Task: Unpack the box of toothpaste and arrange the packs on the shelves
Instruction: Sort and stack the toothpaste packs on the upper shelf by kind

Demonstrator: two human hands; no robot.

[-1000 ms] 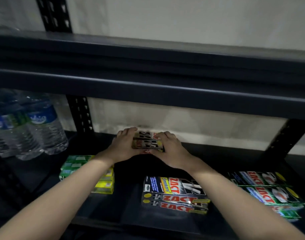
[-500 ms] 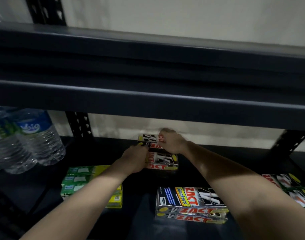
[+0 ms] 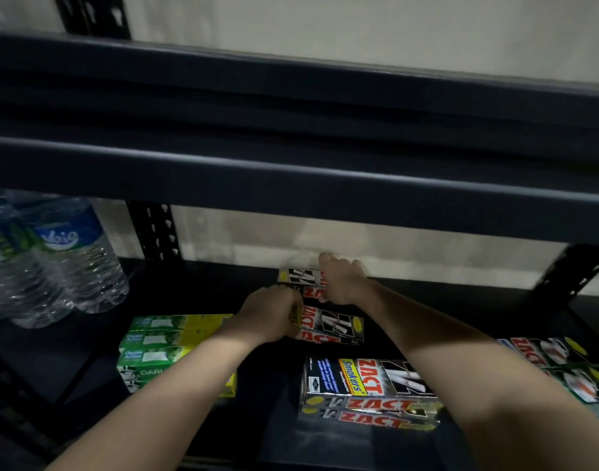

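Observation:
Deep on the dark lower shelf (image 3: 223, 287) lie two small stacks of black and red Zact toothpaste packs. My left hand (image 3: 270, 317) grips the left end of the nearer stack (image 3: 335, 326). My right hand (image 3: 340, 278) is closed over the right end of the farther stack (image 3: 299, 277) by the back wall. A third black Zact stack (image 3: 366, 392) lies closer to the front edge, under my right forearm.
Green and yellow toothpaste packs (image 3: 162, 345) are stacked at front left. Green Zact packs (image 3: 563, 365) lie at the right edge. Wrapped water bottles (image 3: 53, 260) stand at far left. The upper shelf beam (image 3: 291, 185) hangs low overhead. Perforated uprights (image 3: 155, 232) stand at the back.
One second ago both hands held a single stack together. Now it is split in two: my right hand has pushed one stack back toward the wall, my left stays on the nearer one.

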